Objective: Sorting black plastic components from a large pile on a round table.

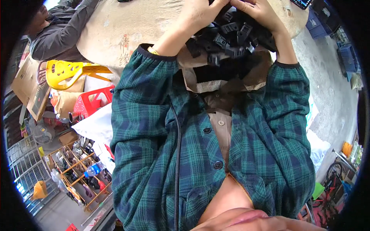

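Black plastic clips [231, 36] fill both my hands, a loose heap of small buckle-like pieces held up against my chest over the brown paper bag [216, 82] that sags open just beneath them. My left hand [200, 13] curls over the left side of the heap and my right hand [258, 13] cups the right side, so each grip is closed on the pile, fingers bent round it, though the fingertips themselves are buried among the pieces and I cannot tell how far under they reach. The heap sits between my palms, near the edge of the round, pale stone counter [123, 30], with the cuffs of my green plaid jacket [154, 127] just below my wrists. To do this well, I judge that I should keep both palms pressed inward and tipped a little toward each other, since these pieces are hard, slick and interlock only loosely, and any gap at the bottom would let them spill. I want the bag's mouth directly under the heap and held wide, so strays fall in and not onto my lap. Another person in a dark sleeve [65, 30] leans at the far left of the counter, well apart from my hands, and a yellow plastic stool [63, 71] and a red one [92, 102] lie beside it.
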`<action>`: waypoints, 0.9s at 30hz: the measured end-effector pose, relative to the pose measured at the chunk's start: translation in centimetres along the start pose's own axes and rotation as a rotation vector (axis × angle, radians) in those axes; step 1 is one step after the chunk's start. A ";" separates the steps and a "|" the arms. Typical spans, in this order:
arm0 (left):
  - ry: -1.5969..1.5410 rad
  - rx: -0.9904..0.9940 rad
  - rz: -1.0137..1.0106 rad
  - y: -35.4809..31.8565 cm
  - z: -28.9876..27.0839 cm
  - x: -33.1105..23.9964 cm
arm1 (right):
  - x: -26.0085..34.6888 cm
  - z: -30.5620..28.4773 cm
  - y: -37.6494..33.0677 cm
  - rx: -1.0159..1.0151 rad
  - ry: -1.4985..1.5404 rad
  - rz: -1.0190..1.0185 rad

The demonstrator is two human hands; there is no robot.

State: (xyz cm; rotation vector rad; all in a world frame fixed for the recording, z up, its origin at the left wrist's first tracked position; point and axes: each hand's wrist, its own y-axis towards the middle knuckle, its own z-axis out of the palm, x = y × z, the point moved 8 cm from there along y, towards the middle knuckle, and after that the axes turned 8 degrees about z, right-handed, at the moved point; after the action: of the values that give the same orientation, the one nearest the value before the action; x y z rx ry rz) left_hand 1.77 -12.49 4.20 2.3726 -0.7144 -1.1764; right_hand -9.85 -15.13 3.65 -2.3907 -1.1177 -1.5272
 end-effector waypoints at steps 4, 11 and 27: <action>-0.105 0.046 -0.020 -0.2 0.9 -0.9 | -0.6 -0.7 -1.5 -0.108 0.047 0.100; -0.194 0.100 -0.003 -0.2 1.4 -1.9 | -2.1 -1.5 -3.0 -0.131 0.096 0.228; -0.171 0.025 0.137 -3.6 -1.2 -8.8 | -3.8 -1.6 -6.0 -0.363 1.068 -0.216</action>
State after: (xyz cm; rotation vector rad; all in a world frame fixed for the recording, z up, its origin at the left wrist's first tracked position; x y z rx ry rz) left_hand -0.82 -4.20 8.29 2.2221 -0.9361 -1.3281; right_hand -15.62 -13.52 -0.46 -1.1522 -0.8528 -2.7096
